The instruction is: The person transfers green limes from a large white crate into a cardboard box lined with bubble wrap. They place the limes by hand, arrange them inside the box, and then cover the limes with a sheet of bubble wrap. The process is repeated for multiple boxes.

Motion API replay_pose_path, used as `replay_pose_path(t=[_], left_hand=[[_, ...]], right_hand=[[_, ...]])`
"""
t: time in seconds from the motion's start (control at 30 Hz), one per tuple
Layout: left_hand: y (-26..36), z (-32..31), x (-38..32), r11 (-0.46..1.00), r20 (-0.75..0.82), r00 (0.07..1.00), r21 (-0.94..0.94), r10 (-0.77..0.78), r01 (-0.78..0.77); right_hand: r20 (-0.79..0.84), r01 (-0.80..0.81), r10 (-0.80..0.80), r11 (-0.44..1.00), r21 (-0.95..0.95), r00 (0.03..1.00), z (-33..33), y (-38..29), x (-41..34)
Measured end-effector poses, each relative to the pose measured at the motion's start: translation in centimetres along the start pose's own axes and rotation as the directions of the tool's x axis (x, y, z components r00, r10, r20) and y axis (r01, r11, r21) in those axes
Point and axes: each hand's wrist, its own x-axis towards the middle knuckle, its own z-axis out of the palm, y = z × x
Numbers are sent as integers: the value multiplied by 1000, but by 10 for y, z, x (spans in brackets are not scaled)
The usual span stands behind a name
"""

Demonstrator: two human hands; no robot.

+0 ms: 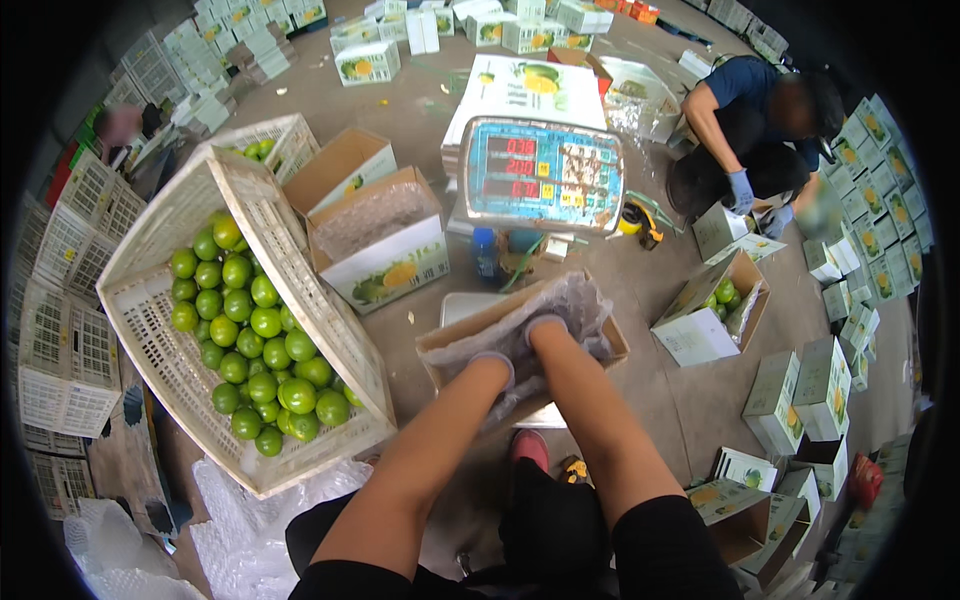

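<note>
Both hands reach down into an open cardboard box lined with bubble wrap. My left hand and my right hand wear light gloves, seen mostly at the cuffs; the fingers are hidden inside the box, so what they hold cannot be seen. The box rests on the metal platform of a scale. Behind it stands the scale's blue display unit with lit red digits. A white plastic crate of green citrus fruits is tilted at the left.
Another bubble-wrap-lined box stands behind the crate, beside a blue-capped bottle. At right is a box with green fruits. A co-worker crouches at upper right, gloved hands at a small box. Loose bubble wrap lies lower left.
</note>
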Motion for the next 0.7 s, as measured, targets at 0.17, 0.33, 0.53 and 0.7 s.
replay_pose_path(t=[0.17,0.33,0.53,0.7], left_hand=[[2,-19,-83,991,-79,991,-72,106,-112],[-42,12,-235,814,-750,577,-90,324,-574],[-238,-42,-391,841,-952,-279,-250,-123,480],[-383,-79,-465,542,-684,-185,-689,-705,481]], right_hand=[[62,138,-143,988,72,988,-9,6,-6],[177,298,-439,806,511,881,-82,-22,-98],[-348,703,-654,415,577,672,-104,-194,-133],[-262,763,-835,549,-342,483,17,-362,-73]])
